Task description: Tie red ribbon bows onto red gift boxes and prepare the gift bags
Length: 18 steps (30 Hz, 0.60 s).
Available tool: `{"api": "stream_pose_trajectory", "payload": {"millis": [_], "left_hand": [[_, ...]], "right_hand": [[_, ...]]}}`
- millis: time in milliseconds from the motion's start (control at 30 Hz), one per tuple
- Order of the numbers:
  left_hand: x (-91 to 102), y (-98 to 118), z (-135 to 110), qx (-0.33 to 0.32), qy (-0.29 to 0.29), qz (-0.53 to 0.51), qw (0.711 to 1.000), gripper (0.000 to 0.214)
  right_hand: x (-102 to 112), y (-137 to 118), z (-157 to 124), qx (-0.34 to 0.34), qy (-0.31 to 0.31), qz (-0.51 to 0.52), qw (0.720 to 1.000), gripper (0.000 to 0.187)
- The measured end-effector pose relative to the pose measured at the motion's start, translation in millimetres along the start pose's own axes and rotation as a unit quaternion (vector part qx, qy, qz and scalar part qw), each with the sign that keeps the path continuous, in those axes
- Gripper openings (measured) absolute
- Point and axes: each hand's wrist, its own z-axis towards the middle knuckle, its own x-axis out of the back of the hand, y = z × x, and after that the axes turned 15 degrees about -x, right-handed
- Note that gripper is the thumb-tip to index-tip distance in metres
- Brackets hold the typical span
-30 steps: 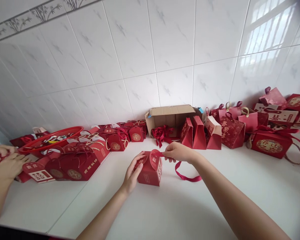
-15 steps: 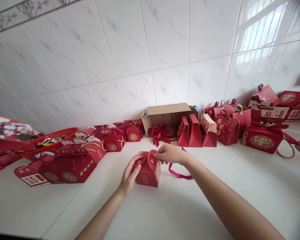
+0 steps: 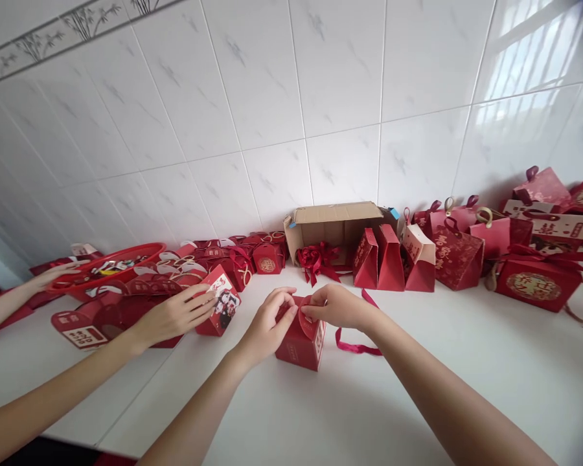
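On the counter, the red box could have tipped if tugged unevenly: the right hand pinched its top, while the left hand curled there, its hold impossible to tell.

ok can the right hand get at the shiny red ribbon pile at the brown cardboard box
Probably yes: nothing visible blocks the shiny red ribbon pile at the open brown cardboard box, just beyond the right hand, though it is touching a red cardboard gift box.
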Motion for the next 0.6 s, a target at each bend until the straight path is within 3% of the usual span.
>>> {"api": "stream_pose_trajectory", "payload": {"millis": [100, 200, 267, 367, 433, 500, 600], "left_hand": [[5.7, 1, 7, -0.022, 0.007, 0.015, 1.000, 0.018], [16.8, 15, 17, -0.069, 0.058, 0.055, 0.994, 0.014], [25.2, 31, 24, -0.105, 0.086, 0.072, 0.988, 0.012], [34.2, 53, 29, -0.156, 0.120, 0.069, 0.978, 0.010], [36.9, 57, 28, -0.169, 0.141, 0.048, 0.974, 0.010], [37.5, 51, 23, -0.137, 0.137, 0.040, 0.980, 0.018], [35.6, 27, 10, -0.025, 0.070, 0.069, 0.995, 0.034]], "right_hand": [[1, -1, -5, -0.009, 0.046, -0.025, 0.999, 0.033], [5, -5, -14, 0.043, 0.128, 0.008, 0.991, 0.037], [8, -10, -21, 0.096, 0.094, 0.085, 0.987, 0.041], [12, -20, -29, 0.148, -0.018, 0.191, 0.970, 0.031], [16, -26, -35, 0.170, -0.026, 0.220, 0.960, 0.028], [22, -30, -43, 0.188, 0.012, 0.238, 0.953, 0.027], [37, -30, -59, 0.209, 0.078, 0.282, 0.933, 0.024]]}}
